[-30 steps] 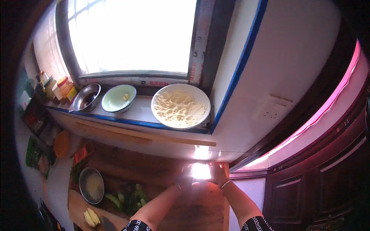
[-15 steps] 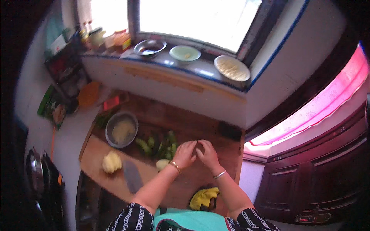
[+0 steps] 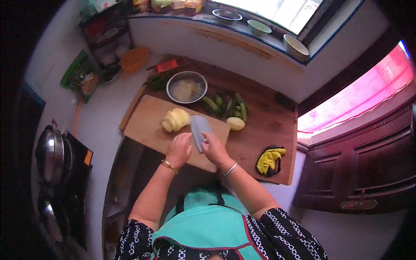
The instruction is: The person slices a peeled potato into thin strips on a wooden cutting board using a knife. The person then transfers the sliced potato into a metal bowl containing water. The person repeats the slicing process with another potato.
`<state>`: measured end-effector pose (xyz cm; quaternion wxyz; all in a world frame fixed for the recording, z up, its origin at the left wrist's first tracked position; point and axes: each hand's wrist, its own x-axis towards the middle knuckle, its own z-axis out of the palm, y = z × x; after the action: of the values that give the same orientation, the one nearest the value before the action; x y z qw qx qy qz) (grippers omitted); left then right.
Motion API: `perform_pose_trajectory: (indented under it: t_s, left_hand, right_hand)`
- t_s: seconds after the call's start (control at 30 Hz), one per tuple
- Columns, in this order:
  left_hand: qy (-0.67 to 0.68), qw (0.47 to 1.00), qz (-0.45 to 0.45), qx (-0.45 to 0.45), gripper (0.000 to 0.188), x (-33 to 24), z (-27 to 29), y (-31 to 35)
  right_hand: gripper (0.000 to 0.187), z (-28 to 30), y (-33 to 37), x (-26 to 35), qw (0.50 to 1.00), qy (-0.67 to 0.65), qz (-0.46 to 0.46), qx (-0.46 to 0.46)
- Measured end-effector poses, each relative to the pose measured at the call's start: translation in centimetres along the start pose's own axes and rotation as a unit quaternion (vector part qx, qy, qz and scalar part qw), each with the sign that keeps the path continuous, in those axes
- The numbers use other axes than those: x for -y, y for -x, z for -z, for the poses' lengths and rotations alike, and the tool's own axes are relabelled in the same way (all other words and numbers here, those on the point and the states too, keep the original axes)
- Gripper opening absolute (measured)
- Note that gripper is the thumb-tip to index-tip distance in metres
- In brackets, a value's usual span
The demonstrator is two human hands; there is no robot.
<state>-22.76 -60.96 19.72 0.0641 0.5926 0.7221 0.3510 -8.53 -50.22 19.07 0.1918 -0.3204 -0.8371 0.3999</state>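
Note:
A wooden cutting board [image 3: 147, 113] lies at the table's near left. A pile of pale yellow slices [image 3: 175, 120], potato by the look of it, rests on it. To their right is a kitchen knife [image 3: 200, 128] with a broad grey blade. My right hand [image 3: 215, 151] has its fingers closed at the knife's near end, with the handle hidden. Beside it, my left hand [image 3: 179, 150] hovers over the board's near edge, fingers curled together and nothing visible in them. A cut pale piece [image 3: 235, 124], like half a potato, sits just right of the board.
Behind the board stands a metal bowl [image 3: 186, 87] with pale contents. Several green peppers or cucumbers [image 3: 229, 106] lie right of it. A yellow and black cloth [image 3: 271, 160] is at the table's right edge. Three bowls line the windowsill [image 3: 277, 39]. Pans [image 3: 51, 156] stand at far left.
Both my hands have moved from the bare tabletop right of the board to the board, and drawn apart. My right hand has taken hold of the knife. The view has shifted too.

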Motion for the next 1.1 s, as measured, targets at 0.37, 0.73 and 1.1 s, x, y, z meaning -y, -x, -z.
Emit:
perform_pose_trajectory:
  t_s: [0.37,0.73,1.1]
  left_hand:
    - [-0.059,0.990,0.127,0.031,0.086,9.8,4.6,2.4]
    - [-0.057,0.983,0.047,0.170,0.107,14.9,0.3,-6.4]
    - [-0.089,0.972,-0.011,0.215,0.099,13.2,-0.1,-10.0]
  right_hand:
    - [0.054,-1.2,3.3,-3.0,0.958,0.267,-0.102,-0.028]
    - [0.036,0.2,5.0,-2.7,0.973,0.125,-0.178,-0.072]
    - [0.035,-2.5,-1.7,3.7,0.945,0.259,-0.158,-0.125]
